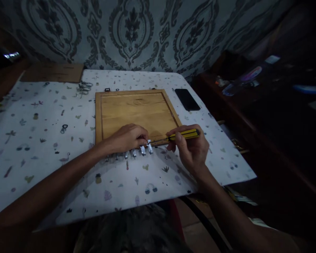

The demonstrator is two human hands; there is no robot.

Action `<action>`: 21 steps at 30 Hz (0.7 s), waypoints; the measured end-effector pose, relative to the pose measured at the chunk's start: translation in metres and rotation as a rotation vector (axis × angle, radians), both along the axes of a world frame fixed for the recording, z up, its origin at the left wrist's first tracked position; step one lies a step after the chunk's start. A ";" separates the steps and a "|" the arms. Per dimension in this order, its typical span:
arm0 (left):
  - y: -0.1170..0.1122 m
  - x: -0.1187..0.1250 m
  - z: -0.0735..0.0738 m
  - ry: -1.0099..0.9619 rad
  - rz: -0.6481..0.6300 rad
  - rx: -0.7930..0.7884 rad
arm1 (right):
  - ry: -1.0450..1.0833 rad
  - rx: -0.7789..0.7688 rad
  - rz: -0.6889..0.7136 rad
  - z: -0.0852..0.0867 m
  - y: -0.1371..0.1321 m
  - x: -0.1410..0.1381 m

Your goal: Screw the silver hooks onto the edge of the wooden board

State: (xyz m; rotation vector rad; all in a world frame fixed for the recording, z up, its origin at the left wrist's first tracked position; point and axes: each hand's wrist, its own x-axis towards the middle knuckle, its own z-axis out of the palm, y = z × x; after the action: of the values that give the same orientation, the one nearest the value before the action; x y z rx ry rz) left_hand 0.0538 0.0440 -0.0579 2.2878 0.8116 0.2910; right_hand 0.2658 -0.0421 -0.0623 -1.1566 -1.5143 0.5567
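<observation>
A framed wooden panel (136, 110) lies flat on the table. Along its near edge several shiny metal hooks (143, 150) stick out in a row. My left hand (128, 137) rests over that edge, thumb and fingers pinched on the rightmost metal hook (149, 147). In my right hand (193, 149) is a screwdriver (185, 135) with a yellow and black handle. Its shaft points left, the tip close to the hook and my left fingertips. Whether the tip sits in a screw is too small to tell.
A black phone (187, 99) lies right of the panel. Loose metal hooks (84, 88) are piled at its back left, near a piece of cardboard (52, 72). A patterned white cloth (76, 165) covers the table. Clutter including a clear bottle (242, 81) stands on the right.
</observation>
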 end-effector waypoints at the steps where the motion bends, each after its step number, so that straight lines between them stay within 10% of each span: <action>1: 0.000 0.000 -0.001 0.000 -0.004 0.010 | -0.010 -0.004 -0.003 0.000 0.000 0.000; 21: 0.002 0.007 0.005 0.114 0.021 0.009 | -0.016 0.007 -0.005 0.002 0.000 -0.003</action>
State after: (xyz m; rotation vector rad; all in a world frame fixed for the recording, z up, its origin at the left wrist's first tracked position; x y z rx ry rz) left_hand 0.0605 0.0456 -0.0527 2.3227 0.8933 0.1749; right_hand 0.2629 -0.0424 -0.0600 -1.1615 -1.5260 0.5398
